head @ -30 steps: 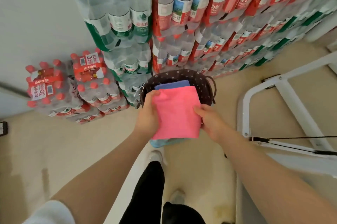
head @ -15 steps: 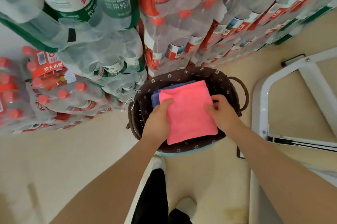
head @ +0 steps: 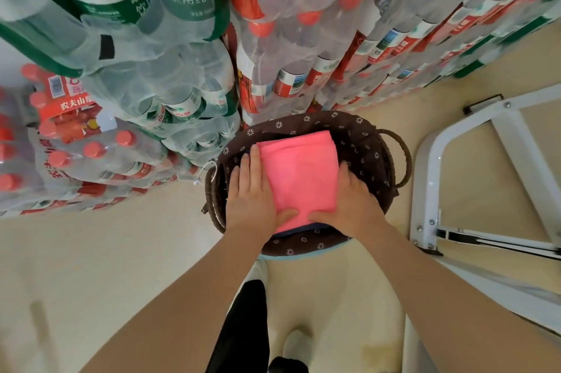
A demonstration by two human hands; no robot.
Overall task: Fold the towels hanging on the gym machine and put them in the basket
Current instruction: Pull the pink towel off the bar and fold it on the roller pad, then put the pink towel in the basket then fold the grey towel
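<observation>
Far left we see shrink-wrapped water bottle packs (head: 91,142) stacked on the floor, taller stacks behind. Centre — the basket (head: 361,142), brown with a flowered liner, holds the folded pink towel (head: 299,172) lying flat on top of a dark blue towel (head: 306,227) whose edge peeks out below. Left hand (head: 252,196) flat, fingers straight, pressing the towel's left edge; right hand (head: 353,202) flat on its right edge — thumbs on the near edge. White machine frame (head: 431,178) to the right.
</observation>
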